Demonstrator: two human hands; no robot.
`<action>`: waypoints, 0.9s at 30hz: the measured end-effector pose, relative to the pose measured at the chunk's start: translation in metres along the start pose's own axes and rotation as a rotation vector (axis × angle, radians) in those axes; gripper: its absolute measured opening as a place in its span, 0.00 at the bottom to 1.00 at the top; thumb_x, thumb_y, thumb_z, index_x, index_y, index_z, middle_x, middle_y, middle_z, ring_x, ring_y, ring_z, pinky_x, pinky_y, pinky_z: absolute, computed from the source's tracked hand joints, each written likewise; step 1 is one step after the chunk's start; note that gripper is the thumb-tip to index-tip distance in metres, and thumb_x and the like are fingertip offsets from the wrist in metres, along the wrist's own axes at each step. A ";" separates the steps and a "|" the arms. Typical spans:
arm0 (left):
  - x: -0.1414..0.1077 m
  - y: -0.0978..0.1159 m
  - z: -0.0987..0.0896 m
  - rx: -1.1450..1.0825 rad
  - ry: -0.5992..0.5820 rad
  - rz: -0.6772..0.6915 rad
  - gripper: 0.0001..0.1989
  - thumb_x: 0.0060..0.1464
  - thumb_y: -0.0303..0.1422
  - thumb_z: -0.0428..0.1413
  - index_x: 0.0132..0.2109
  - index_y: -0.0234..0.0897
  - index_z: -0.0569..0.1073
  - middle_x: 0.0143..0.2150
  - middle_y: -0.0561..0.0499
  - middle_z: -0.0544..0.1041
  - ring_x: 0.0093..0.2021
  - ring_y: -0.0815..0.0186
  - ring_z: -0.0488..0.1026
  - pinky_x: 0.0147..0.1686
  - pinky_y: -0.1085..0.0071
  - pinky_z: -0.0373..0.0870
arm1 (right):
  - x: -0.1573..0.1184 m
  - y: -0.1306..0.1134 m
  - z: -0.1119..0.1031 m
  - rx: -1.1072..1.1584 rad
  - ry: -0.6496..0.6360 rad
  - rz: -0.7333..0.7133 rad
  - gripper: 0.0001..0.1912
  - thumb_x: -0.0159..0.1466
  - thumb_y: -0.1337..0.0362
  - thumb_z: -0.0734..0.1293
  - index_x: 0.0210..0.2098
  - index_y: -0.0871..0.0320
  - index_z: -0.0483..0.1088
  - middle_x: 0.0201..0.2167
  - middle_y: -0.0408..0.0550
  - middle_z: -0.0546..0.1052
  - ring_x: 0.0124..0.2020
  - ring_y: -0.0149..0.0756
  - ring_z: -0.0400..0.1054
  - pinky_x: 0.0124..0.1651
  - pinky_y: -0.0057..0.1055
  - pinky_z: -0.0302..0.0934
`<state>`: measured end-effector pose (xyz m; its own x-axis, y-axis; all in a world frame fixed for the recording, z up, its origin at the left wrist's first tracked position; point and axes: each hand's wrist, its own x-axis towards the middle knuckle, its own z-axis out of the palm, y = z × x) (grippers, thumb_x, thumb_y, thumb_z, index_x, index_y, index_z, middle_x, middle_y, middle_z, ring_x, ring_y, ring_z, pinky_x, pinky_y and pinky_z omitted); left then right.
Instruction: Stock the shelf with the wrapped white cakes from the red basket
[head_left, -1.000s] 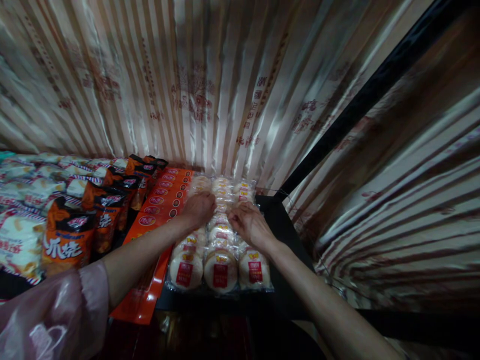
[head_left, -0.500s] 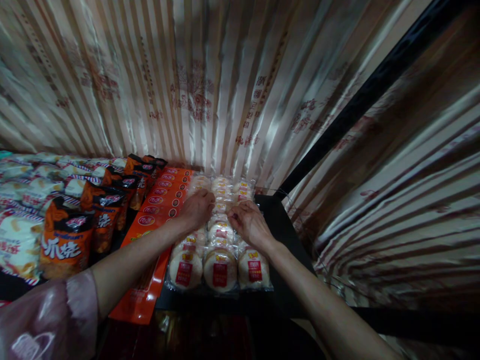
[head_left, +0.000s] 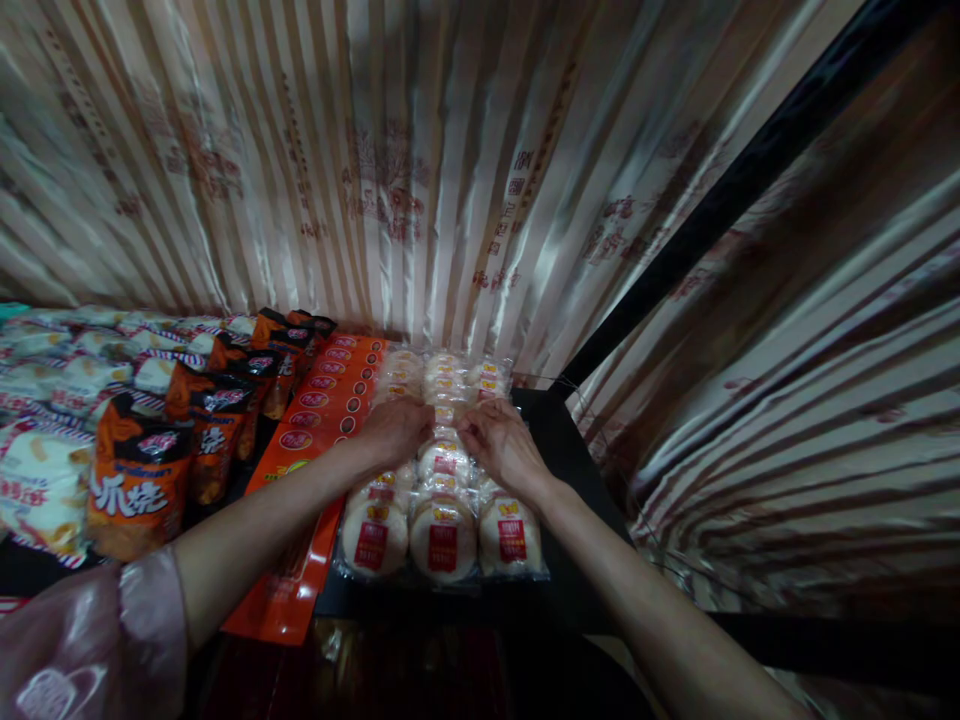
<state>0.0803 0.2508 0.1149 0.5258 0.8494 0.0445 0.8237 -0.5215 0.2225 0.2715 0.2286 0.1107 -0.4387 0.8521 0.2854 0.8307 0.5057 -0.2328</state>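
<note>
Clear packets of round white rice crackers [head_left: 442, 535] with red and yellow labels lie overlapped in three columns on a black shelf. My left hand [head_left: 401, 430] is closed, its fingers curled down between the left and middle columns. Across from it, my right hand [head_left: 499, 440] is closed too, fingers bent at the right side of the middle column. Between my fingertips shows a rice cracker packet [head_left: 444, 413], its edges partly hidden by both hands. How firmly the fingers grip is dim and hard to see.
Flat orange packs [head_left: 311, 415] lie left of the crackers. Farther left stand orange and black snack bags [head_left: 140, 475] and several white snack bags [head_left: 46, 480]. A pleated curtain [head_left: 315, 170] hangs behind, and a black post [head_left: 720, 210] slants at the right.
My left hand has lowered slightly toward the packets and flattened a little. My right hand has shifted only slightly. The packets look the same, with the whole view moved a touch.
</note>
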 end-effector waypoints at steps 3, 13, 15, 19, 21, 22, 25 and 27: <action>0.001 0.001 0.001 -0.001 0.002 -0.007 0.08 0.54 0.30 0.51 0.38 0.37 0.74 0.39 0.47 0.76 0.42 0.60 0.72 0.37 0.70 0.66 | -0.001 0.002 0.002 0.002 0.001 0.006 0.07 0.62 0.67 0.61 0.29 0.58 0.68 0.29 0.47 0.72 0.38 0.37 0.61 0.46 0.33 0.55; -0.002 0.004 -0.001 -0.010 0.012 -0.012 0.07 0.54 0.30 0.51 0.37 0.36 0.73 0.38 0.46 0.76 0.42 0.60 0.71 0.38 0.68 0.66 | -0.009 0.002 -0.002 0.045 0.063 -0.065 0.06 0.62 0.65 0.63 0.34 0.57 0.72 0.35 0.49 0.74 0.43 0.39 0.61 0.50 0.37 0.55; -0.002 0.005 -0.002 -0.012 0.006 -0.017 0.07 0.54 0.30 0.51 0.37 0.36 0.73 0.38 0.46 0.76 0.42 0.60 0.71 0.39 0.68 0.66 | -0.012 -0.001 -0.006 0.066 0.028 -0.118 0.07 0.63 0.64 0.62 0.33 0.56 0.72 0.34 0.47 0.75 0.42 0.38 0.62 0.49 0.37 0.54; -0.002 0.006 -0.002 -0.006 0.003 -0.019 0.08 0.54 0.30 0.50 0.37 0.36 0.73 0.38 0.46 0.76 0.42 0.61 0.71 0.39 0.68 0.66 | -0.018 -0.007 -0.010 0.061 -0.096 -0.210 0.10 0.64 0.63 0.60 0.31 0.55 0.72 0.30 0.45 0.74 0.38 0.35 0.64 0.49 0.36 0.54; -0.002 0.006 -0.002 0.000 0.006 -0.016 0.08 0.54 0.29 0.50 0.37 0.36 0.73 0.38 0.46 0.76 0.42 0.60 0.71 0.38 0.68 0.66 | -0.018 -0.009 -0.011 0.046 -0.139 -0.226 0.11 0.65 0.63 0.60 0.31 0.55 0.73 0.29 0.45 0.74 0.38 0.35 0.64 0.48 0.35 0.54; -0.002 0.006 -0.002 0.002 0.005 -0.016 0.08 0.54 0.30 0.50 0.37 0.36 0.73 0.38 0.46 0.76 0.42 0.60 0.71 0.38 0.68 0.66 | -0.018 -0.010 -0.011 0.042 -0.157 -0.228 0.11 0.65 0.62 0.60 0.31 0.55 0.73 0.29 0.45 0.73 0.37 0.35 0.64 0.47 0.35 0.54; -0.001 0.006 -0.002 0.001 -0.004 -0.024 0.08 0.54 0.30 0.50 0.37 0.36 0.74 0.38 0.46 0.76 0.42 0.60 0.71 0.37 0.68 0.66 | -0.016 -0.012 -0.011 0.052 -0.190 -0.225 0.11 0.64 0.59 0.61 0.32 0.54 0.74 0.30 0.45 0.74 0.39 0.35 0.64 0.47 0.35 0.53; -0.001 0.006 -0.002 0.002 -0.010 -0.030 0.08 0.54 0.30 0.50 0.38 0.36 0.74 0.38 0.45 0.76 0.42 0.60 0.71 0.37 0.68 0.66 | -0.014 -0.013 -0.009 0.063 -0.202 -0.207 0.11 0.64 0.59 0.62 0.32 0.54 0.74 0.30 0.46 0.74 0.39 0.35 0.64 0.47 0.35 0.53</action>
<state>0.0845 0.2471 0.1179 0.5029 0.8639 0.0277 0.8395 -0.4959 0.2220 0.2702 0.2085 0.1184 -0.6608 0.7367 0.1437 0.6966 0.6732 -0.2483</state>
